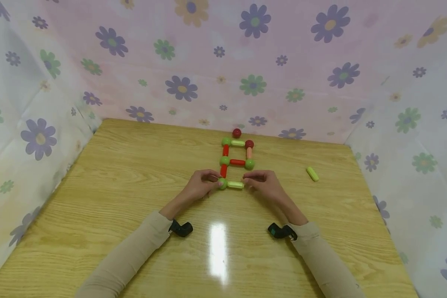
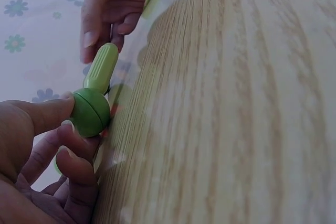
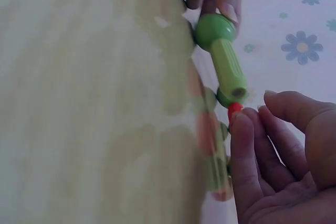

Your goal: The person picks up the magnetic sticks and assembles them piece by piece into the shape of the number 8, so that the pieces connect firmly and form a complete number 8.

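On the table lies a frame of magnetic rods and balls, with a green ball (image 1: pixel 222 183) at its near left corner. My left hand (image 1: pixel 201 185) pinches that ball between thumb and fingers, as the left wrist view shows. A light yellow-green rod (image 1: pixel 235 185) points rightward from the ball. Just past the rod's free end is my right hand (image 1: pixel 265 183); in the right wrist view its thumb and fingers are spread apart, with nothing between them. A red rod (image 1: pixel 223 171) runs from the held ball to another green ball (image 1: pixel 224 161).
Beyond is a square of rods and balls, including a dark red ball (image 1: pixel 249 144) and a pinkish rod (image 1: pixel 249 153). A loose red ball (image 1: pixel 236 133) sits behind it. One loose yellow-green rod (image 1: pixel 312 174) lies to the right. Flowered cloth (image 1: pixel 223 74) surrounds the wooden table (image 1: pixel 134 157).
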A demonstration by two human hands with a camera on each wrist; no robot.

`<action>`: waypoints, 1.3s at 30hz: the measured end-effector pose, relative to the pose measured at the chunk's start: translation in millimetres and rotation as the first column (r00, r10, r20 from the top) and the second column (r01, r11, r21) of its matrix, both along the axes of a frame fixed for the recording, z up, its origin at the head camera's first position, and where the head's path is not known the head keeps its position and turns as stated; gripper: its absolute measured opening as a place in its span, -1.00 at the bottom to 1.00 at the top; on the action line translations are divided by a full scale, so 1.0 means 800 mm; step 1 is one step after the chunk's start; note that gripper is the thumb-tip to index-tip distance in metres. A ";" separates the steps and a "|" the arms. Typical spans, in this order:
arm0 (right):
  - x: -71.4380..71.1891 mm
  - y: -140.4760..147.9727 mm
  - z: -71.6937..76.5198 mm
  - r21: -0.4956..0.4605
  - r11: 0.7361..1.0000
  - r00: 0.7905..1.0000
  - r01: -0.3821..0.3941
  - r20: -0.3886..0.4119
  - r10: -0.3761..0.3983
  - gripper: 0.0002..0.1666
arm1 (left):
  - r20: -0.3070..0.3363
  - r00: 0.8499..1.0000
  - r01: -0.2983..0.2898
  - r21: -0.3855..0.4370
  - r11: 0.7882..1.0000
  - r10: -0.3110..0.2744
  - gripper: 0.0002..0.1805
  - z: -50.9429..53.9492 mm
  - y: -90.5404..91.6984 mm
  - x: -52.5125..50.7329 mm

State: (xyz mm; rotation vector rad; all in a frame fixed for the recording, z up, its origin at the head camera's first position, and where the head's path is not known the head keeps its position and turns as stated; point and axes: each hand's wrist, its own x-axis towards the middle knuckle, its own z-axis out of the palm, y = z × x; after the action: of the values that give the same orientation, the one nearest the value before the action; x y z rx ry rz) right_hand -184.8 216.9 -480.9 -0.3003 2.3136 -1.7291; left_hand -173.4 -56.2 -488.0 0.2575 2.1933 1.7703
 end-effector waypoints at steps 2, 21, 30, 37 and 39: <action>-0.006 0.000 0.005 -0.041 0.998 0.996 0.044 -0.072 -0.046 -0.72 | -0.002 1.000 0.001 0.005 1.000 -0.001 -0.72 0.000 0.000 0.001; -0.124 -0.028 0.070 -0.130 0.991 0.961 0.012 -0.273 -0.048 -0.66 | 0.017 1.000 -0.008 0.020 1.000 0.008 -0.73 -0.001 0.001 0.007; -0.174 -0.050 0.081 0.160 0.987 0.954 0.001 -0.297 0.047 -0.57 | 0.015 1.000 0.005 0.010 1.000 -0.005 -0.72 0.001 -0.002 0.004; -0.194 -0.061 0.047 0.271 0.963 0.968 0.002 -0.241 0.066 -0.47 | 0.026 1.000 0.017 0.021 1.000 -0.017 -0.71 -0.001 -0.003 -0.001; -0.197 -0.063 0.038 0.257 0.966 0.970 0.008 -0.236 0.055 -0.46 | 0.030 0.999 0.021 0.022 1.000 -0.021 -0.71 -0.001 -0.003 -0.003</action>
State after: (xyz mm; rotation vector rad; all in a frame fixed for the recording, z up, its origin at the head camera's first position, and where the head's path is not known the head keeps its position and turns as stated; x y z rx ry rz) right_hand -342.0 166.9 -450.7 -0.5115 2.6584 -1.4269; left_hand -175.8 -58.5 -489.1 0.2557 2.1433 1.7765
